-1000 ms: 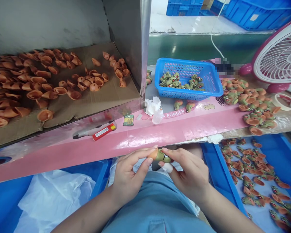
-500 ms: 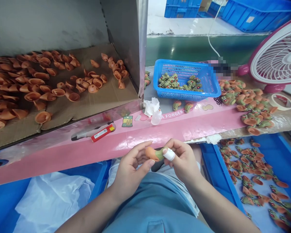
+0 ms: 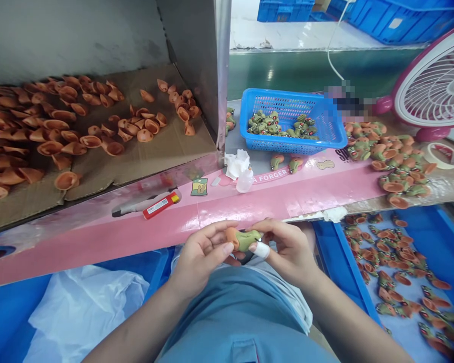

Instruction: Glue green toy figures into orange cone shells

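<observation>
Orange and green, the small figure (image 3: 245,240) sits at lower centre of the frame, between your two hands, just below the pink bench edge (image 3: 166,233). Your left hand (image 3: 197,258) comes up from the lower left, wrist slightly bent, fingers curled, thumb and fingertips closed on the orange end. Your right hand (image 3: 290,253) enters from the lower right, palm turned inward; forefinger above and thumb below pinch the green end. A white wrap (image 3: 262,250) covers that thumb's tip.

Compared with half a second ago: the figure is rolled, and more of its green side shows. Your right thumb now lies lower along it, where it lay across the end; your right fingers reach further over the top. Your left hand keeps its grip on the orange end.
</observation>
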